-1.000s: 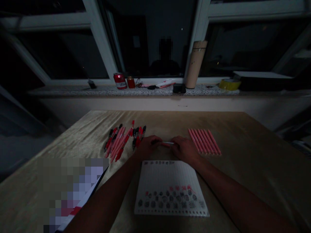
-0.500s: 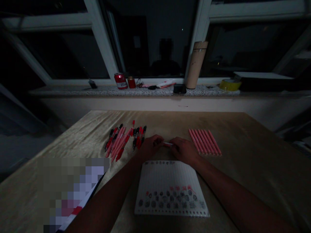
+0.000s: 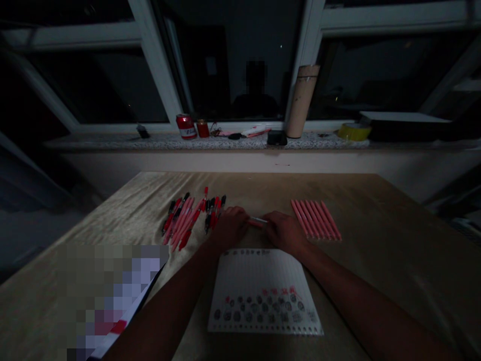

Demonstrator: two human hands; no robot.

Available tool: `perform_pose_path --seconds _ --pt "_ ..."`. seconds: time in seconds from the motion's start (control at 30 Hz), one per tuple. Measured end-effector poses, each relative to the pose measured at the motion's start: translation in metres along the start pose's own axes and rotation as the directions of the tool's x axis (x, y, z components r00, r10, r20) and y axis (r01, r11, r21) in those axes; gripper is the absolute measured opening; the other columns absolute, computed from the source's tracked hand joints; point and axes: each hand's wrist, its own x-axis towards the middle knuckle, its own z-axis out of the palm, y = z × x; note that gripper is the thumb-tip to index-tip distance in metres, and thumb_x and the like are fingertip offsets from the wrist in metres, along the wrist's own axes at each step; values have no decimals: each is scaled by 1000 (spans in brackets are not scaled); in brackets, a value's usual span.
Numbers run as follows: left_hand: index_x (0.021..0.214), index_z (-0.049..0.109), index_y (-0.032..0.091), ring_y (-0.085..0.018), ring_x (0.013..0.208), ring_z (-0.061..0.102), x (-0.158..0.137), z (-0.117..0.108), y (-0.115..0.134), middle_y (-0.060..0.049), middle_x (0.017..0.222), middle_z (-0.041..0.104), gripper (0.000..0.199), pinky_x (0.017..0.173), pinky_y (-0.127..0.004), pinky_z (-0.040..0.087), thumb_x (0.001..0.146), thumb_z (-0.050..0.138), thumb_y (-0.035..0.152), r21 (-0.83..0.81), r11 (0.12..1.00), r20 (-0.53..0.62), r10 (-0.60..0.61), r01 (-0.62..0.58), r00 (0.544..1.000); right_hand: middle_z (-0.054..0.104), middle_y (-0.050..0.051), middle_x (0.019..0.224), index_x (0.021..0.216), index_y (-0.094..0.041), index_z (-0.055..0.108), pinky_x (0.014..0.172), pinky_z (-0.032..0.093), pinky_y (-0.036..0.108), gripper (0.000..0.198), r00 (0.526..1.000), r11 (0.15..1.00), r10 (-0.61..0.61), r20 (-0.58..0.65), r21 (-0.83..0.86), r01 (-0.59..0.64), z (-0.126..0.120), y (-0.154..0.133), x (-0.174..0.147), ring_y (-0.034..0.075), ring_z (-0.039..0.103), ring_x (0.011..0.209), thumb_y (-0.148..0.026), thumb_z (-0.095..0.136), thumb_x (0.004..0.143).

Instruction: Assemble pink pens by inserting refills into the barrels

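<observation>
The left hand (image 3: pixel 232 228) and right hand (image 3: pixel 284 231) are holding a pinkish pen (image 3: pixel 258 220) in narrowed fingers, one at each end, apparently steadying it beyond the ruled notepad (image 3: pixel 263 273); pink pens (image 3: pixel 316 219) are lying rowed, likely for order.

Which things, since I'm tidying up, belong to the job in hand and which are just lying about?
Job in hand:
slim pen-like piece between left hand and right hand
loose pens
row of pink pens
probably the marked notepad

Seemingly lying about:
red can
red jar
tan tube
yellow tape
</observation>
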Motion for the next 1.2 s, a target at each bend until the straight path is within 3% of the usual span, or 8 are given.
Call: perform_pose_path --seconds 0.27,0.47,0.63,1.2 --pt "92 59 18 -22 90 52 -1 5 -4 -6 94 61 21 83 -38 37 90 42 32 -19 1000 -7 -1 0 1000 66 7 94 99 -18 62 79 41 28 25 995 994 67 -74 -76 -73 1 2 1 19 60 86 -19 45 82" --pt "98 57 16 -21 91 55 2 1 -7 -8 96 62 27 86 -37 38 92 35 31 -50 991 -148 -128 122 981 66 8 91 96 -18 63 79 40 29 23 982 981 138 -128 -122 -154 -3 0 2 20 59 86 -19 44 82" --pt "100 55 15 -21 93 55 2 -3 -5 -8 98 62 28 87 -35 39 93 34 33 -63 988 -230 -153 142 961 66 8 93 98 -18 63 80 40 29 24 983 980 145 -117 -121 -159 -5 -1 2 20 58 87 -20 45 82" --pt "99 56 16 -20 90 56 3 -6 -3 -7 95 62 28 84 -34 40 92 34 32 -90 988 -216 -143 126 966 66 8 92 97 -17 63 81 40 30 24 991 987 91 -97 -122 -102 -7 -1 1 20 58 87 -19 43 84"
